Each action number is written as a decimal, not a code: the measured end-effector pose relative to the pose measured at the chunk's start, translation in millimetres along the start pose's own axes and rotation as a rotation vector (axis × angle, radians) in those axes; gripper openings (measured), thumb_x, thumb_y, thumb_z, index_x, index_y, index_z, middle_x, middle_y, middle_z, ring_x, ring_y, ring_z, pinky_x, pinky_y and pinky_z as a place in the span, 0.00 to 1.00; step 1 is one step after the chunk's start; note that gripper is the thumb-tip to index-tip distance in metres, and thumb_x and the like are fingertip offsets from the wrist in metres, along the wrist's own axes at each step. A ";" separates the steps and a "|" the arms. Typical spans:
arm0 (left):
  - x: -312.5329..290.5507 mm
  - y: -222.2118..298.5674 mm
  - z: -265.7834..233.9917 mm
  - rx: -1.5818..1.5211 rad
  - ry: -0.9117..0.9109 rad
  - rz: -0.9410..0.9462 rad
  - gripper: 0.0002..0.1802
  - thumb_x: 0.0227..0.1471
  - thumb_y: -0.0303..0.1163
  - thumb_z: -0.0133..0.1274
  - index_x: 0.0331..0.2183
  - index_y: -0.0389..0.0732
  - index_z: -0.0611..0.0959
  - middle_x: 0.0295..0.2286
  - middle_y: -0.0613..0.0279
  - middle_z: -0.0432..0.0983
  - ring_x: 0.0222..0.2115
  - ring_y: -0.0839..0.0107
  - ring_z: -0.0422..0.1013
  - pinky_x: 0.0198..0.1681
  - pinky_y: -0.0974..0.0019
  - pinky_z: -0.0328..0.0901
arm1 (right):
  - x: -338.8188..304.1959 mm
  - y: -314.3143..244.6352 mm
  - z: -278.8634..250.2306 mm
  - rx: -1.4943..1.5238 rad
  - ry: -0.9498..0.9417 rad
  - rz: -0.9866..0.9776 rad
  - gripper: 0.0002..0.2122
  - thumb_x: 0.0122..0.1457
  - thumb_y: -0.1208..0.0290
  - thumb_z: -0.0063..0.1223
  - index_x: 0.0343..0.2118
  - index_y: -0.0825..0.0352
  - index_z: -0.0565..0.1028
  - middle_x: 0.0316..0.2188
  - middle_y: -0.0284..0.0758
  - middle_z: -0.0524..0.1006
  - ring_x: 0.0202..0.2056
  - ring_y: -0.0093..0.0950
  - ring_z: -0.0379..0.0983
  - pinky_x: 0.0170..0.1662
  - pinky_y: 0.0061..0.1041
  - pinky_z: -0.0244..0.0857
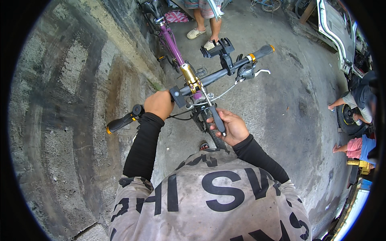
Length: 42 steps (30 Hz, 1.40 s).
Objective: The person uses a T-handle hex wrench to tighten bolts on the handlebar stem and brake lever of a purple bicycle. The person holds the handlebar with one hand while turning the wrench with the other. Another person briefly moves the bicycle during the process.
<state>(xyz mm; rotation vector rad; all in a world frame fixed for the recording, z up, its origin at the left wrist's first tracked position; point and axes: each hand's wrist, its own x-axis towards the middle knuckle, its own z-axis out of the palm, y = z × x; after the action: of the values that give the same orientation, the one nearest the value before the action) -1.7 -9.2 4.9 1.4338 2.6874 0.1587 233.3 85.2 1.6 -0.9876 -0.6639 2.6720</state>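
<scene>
In front of me stands a purple bicycle (171, 42) with a gold stem clamp (192, 80) around its black handlebar (213, 77). My left hand (159, 104) is closed around the bar on the left, beside a small black box-shaped device (177, 96). With its fingers, my right hand (232, 127) holds a screwdriver (217, 119) by the dark grey handle. The screwdriver's metal shaft runs up to the gold clamp's bolts; I cannot tell whether its tip is seated in one. A black phone holder (221, 52) is mounted on the bar's right half.
A brake lever (262, 72) and an orange-ended grip (263, 52) stick out right; another grip (118, 124) points left. A rough wall (76, 100) rises at left. A person's legs (207, 26) are beyond the bar. People (362, 104) sit near a tyre (348, 120) at far right.
</scene>
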 end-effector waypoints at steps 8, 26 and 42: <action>-0.3 -0.5 -0.3 0.018 0.002 0.004 0.08 0.40 0.33 0.57 0.26 0.40 0.82 0.24 0.49 0.77 0.27 0.51 0.74 0.31 0.54 0.69 | 7.2 6.9 -8.0 -0.103 0.077 -0.068 0.11 0.63 0.71 0.42 0.46 0.67 0.66 0.31 0.36 0.74 0.29 0.24 0.72 0.24 0.22 0.65; -0.6 -0.7 -1.0 0.035 -0.017 0.011 0.07 0.43 0.33 0.53 0.26 0.42 0.82 0.24 0.51 0.77 0.27 0.51 0.74 0.31 0.54 0.69 | 6.3 1.3 -0.9 -0.097 0.098 -0.092 0.13 0.57 0.72 0.52 0.43 0.68 0.65 0.29 0.35 0.73 0.25 0.23 0.71 0.23 0.20 0.67; 1.4 -0.2 -0.7 0.012 -0.003 0.003 0.09 0.38 0.33 0.59 0.24 0.38 0.82 0.24 0.48 0.77 0.26 0.51 0.74 0.31 0.54 0.69 | 6.9 -2.7 4.3 -0.150 0.149 -0.065 0.13 0.60 0.65 0.49 0.42 0.67 0.66 0.25 0.33 0.73 0.23 0.21 0.69 0.20 0.18 0.63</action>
<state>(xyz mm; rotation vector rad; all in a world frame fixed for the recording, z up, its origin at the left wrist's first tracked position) -2.7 -8.2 5.6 1.4405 2.6887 0.1405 225.4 88.5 1.9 -1.1690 -0.8575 2.4932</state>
